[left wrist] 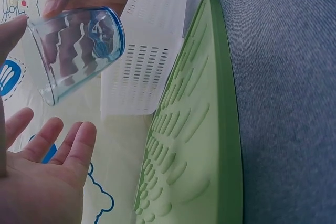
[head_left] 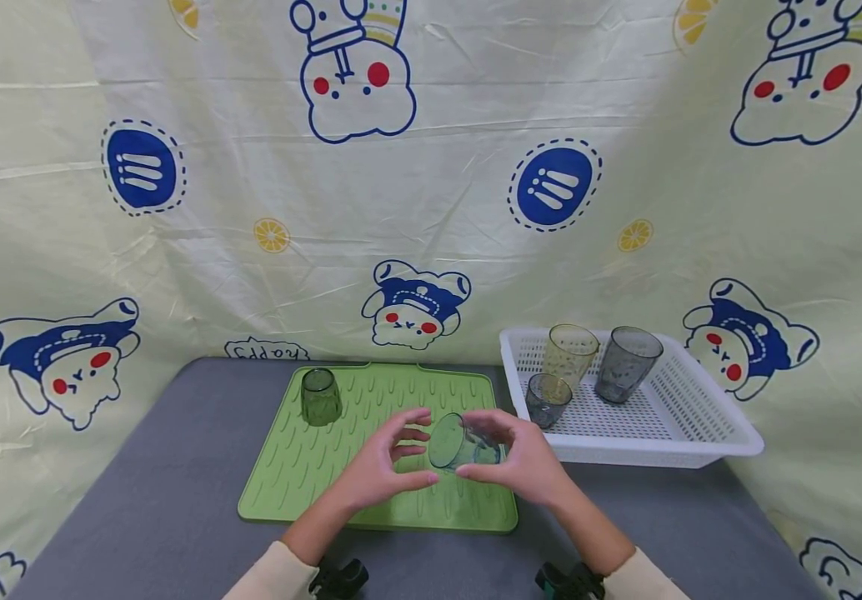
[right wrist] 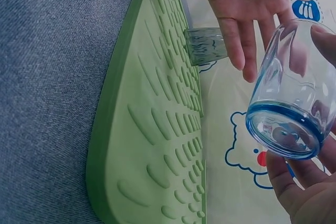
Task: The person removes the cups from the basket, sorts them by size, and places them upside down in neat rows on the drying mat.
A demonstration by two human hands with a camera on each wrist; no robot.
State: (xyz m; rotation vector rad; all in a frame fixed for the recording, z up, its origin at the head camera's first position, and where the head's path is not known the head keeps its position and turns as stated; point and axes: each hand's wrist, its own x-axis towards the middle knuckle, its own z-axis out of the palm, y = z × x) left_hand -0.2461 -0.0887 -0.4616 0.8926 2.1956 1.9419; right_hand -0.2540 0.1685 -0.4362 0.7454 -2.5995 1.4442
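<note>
My right hand [head_left: 524, 458] grips a clear blue-tinted drinking glass [head_left: 464, 443] near its base, thumb on one side and fingers on the other. The glass is tilted on its side above the green ridged mat [head_left: 401, 517], its mouth toward my left hand [head_left: 382, 467]. That hand has its fingers spread around the mouth side. In the left wrist view its thumb tip comes close to the rim of the glass [left wrist: 79, 51]; I cannot tell whether they touch. Another glass, dark green-looking [head_left: 321, 398], stands upside down on the mat's far left.
A white perforated basket [head_left: 701, 450] stands right of the mat. Inside are a yellowish glass [head_left: 570, 350], a tall grey glass [head_left: 628, 364] and a short grey glass [head_left: 548, 402]. Grey cloth [head_left: 176, 467] covers the table, and a printed curtain [head_left: 461, 192] hangs behind it.
</note>
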